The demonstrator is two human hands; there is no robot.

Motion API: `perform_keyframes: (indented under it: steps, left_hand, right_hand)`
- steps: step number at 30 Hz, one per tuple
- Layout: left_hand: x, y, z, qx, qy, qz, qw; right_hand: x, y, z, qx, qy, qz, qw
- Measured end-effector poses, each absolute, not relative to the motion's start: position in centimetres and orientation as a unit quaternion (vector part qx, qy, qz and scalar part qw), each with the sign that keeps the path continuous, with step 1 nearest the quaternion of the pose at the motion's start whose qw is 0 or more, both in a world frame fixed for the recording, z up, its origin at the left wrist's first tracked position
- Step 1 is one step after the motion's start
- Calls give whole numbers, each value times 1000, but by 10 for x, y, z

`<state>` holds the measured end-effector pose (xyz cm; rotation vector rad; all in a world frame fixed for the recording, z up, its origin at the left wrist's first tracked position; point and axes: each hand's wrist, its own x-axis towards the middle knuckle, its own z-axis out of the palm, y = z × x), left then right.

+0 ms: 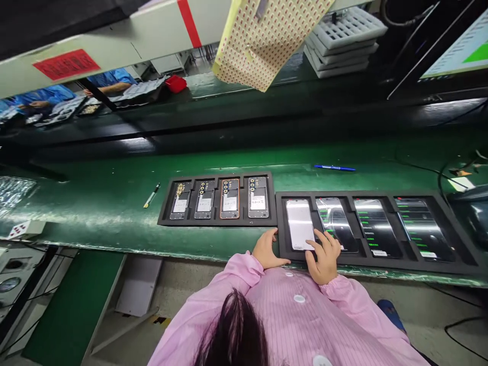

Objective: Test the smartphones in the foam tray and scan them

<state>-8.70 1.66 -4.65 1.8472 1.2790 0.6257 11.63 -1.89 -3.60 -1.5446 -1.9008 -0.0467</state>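
My right hand is over the near edge of a black foam tray, fingers apart. Its fingertips reach the lower right part of a phone with a lit white screen; I cannot tell whether they press it. Beside it in the same tray lie three phones with dark screens and green text. My left hand rests at the bench edge by the tray's left corner, thumb and fingers spread, holding nothing. Left of it, a second foam tray holds several opened phones with bare insides showing.
A blue pen lies behind the right tray, and a marker left of the other tray. A patterned yellow sheet hangs from the shelf. White foam trays are stacked behind; a monitor stands right. People in blue sleeves sit opposite.
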Motion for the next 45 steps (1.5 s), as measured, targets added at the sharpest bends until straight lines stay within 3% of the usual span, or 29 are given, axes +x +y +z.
perform_keyframes:
  steps: [13, 23, 29, 36, 45]
  left_hand:
    - [-88, 18, -53, 721, 511, 270, 383]
    - [-89, 22, -37, 725, 508, 256, 387]
    - [-89, 22, -38, 727, 522, 249, 371]
    - [-89, 22, -35, 736, 512, 261, 358]
    - [-89, 20, -37, 741, 520, 254, 340]
  right_hand:
    - [121, -17, -26, -607, -723, -21, 330]
    - [102, -8, -4, -627, -756, 72, 175]
    - [108, -13, -9, -708, -671, -3, 221]
    - [96, -11, -1, -631, -752, 83, 170]
    - [107, -9, -10, -696, -682, 38, 221]
